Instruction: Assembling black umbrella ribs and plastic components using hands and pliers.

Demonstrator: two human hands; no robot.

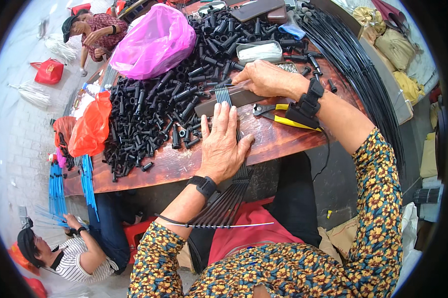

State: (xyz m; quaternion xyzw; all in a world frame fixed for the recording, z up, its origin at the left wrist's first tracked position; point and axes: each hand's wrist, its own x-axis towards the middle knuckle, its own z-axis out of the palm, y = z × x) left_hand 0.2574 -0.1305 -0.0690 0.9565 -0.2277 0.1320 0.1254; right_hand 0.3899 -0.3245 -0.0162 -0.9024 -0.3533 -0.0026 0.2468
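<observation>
Pale floor (20,164) shows at the left, then a red wooden table (278,141) with a big pile of black tubes (134,116). Next, the left hand (223,141) lies flat, fingers straight, on thin black rods (228,198) that hang past the table's edge. The right hand (273,79) bends near their top; I can't tell what it grips. Yellow cutters (296,122) lie just below it.

Bright, even light, pale floor (15,169) almost white at the left, shiny spots on the pink plastic bag (154,42) and red-brown wooden tabletop (271,141), middle sharp, edges bent and softer, dark round border
</observation>
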